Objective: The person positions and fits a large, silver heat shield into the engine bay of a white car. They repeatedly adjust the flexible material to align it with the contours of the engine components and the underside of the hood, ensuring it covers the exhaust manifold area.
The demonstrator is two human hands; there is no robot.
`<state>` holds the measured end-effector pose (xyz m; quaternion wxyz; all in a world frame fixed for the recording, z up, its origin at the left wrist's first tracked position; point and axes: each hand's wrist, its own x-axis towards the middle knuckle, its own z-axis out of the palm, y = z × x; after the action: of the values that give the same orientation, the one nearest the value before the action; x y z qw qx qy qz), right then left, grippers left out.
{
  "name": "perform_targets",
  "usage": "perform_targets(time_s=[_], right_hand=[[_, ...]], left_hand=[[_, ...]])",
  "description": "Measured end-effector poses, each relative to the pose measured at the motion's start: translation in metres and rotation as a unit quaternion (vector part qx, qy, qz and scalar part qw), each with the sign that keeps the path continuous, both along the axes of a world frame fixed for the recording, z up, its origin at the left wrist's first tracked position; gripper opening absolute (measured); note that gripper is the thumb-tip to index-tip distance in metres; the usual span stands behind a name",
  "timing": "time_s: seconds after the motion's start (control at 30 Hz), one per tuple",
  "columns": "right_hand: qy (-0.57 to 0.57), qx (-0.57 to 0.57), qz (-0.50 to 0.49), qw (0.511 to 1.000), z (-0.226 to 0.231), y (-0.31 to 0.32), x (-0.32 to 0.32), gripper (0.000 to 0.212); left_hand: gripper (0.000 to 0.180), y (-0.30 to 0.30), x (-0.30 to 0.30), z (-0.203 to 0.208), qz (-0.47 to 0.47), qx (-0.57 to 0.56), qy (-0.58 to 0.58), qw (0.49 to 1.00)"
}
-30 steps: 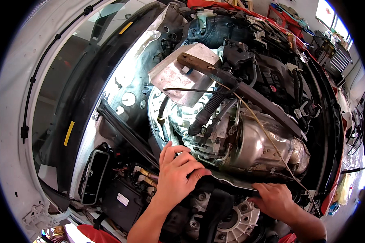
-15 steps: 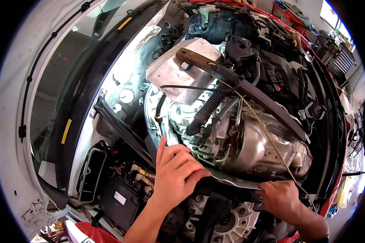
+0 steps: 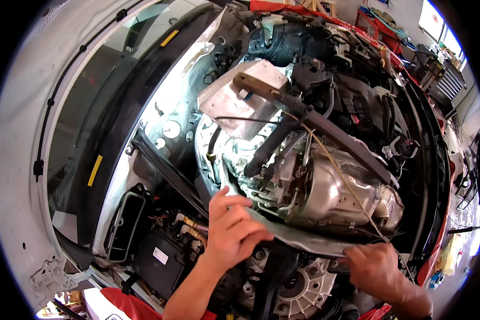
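Observation:
A long, flat grey strip (image 3: 309,238), ribbed like a heat-shield sleeve, lies bent along the near side of the engine. My right hand (image 3: 374,268), partly blurred, is closed around its right end, with thumb and fingers pinching the edge. At the strip's left part is my left hand (image 3: 232,230), its fingers curled and the thumb pressed against the strip; the fingertips are hidden. Just beyond the strip sits a shiny metal exhaust housing (image 3: 333,192). Below it, between my forearms, shows a ribbed cast-metal gearbox casing (image 3: 309,288).
A dark metal support bar (image 3: 330,133) crosses above the engine beside a silvery box-shaped cover (image 3: 240,98). A thin tan rod (image 3: 341,178) slants down toward my right hand. A black box (image 3: 157,258) stands left of my left forearm. The windshield (image 3: 85,133) is farther left.
The strip has turned so more of its ribbed face shows. My left hand has shifted slightly down, and my right hand slightly right and down. The whole view has also shifted slightly.

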<state>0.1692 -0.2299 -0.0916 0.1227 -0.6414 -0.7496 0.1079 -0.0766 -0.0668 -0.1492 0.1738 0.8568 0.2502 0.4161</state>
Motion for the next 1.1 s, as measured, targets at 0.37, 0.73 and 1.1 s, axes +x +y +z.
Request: perform_targets(time_s=[0.37, 0.73, 1.1], right_hand=[[-0.037, -0.153, 0.056, 0.986, -0.014, 0.032, -0.008, 0.014], [0.018, -0.064, 0.033, 0.997, -0.037, 0.019, -0.007, 0.015], [0.016, -0.089, 0.052, 0.995, -0.04, 0.014, 0.005, 0.01]], left_hand=[[0.016, 0.014, -0.011, -0.014, 0.077, -0.046, 0.092, 0.992], [0.017, 0.016, -0.008, -0.018, 0.037, -0.073, 0.091, 0.992], [0.014, 0.015, -0.003, -0.014, 0.026, -0.07, 0.11, 0.991]])
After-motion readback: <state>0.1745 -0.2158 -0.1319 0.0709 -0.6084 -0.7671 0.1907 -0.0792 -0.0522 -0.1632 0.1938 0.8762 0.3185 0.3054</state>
